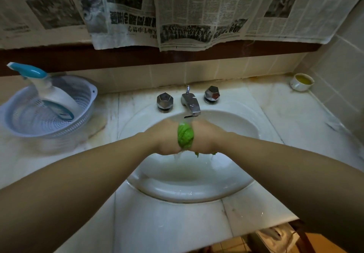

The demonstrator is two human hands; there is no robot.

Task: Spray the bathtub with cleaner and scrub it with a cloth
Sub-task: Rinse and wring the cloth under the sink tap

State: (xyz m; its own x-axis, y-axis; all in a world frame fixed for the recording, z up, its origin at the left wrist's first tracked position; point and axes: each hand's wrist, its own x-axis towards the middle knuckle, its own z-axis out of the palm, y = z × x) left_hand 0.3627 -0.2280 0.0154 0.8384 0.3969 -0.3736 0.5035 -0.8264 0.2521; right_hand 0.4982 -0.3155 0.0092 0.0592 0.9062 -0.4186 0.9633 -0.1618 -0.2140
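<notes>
A green cloth (pixel 185 136) is bunched tight between my two hands over the white sink basin (pixel 197 189), just below the chrome tap (pixel 190 104). My left hand (pixel 164 137) grips its left end and my right hand (pixel 206 137) grips its right end. Water drips from the cloth under my fists, and small green ends hang below the right hand. A white spray bottle with a blue trigger head (pixel 45 87) leans in a pale perforated basket (pixel 23 126) on the counter at the left.
Two chrome tap knobs (pixel 165 100) (pixel 212 93) flank the spout. A small white cup of yellow liquid (pixel 302 82) stands in the back right corner. Newspaper sheets (pixel 197 12) hang above the tiled back wall. The marble counter (pixel 167 229) surrounds the basin.
</notes>
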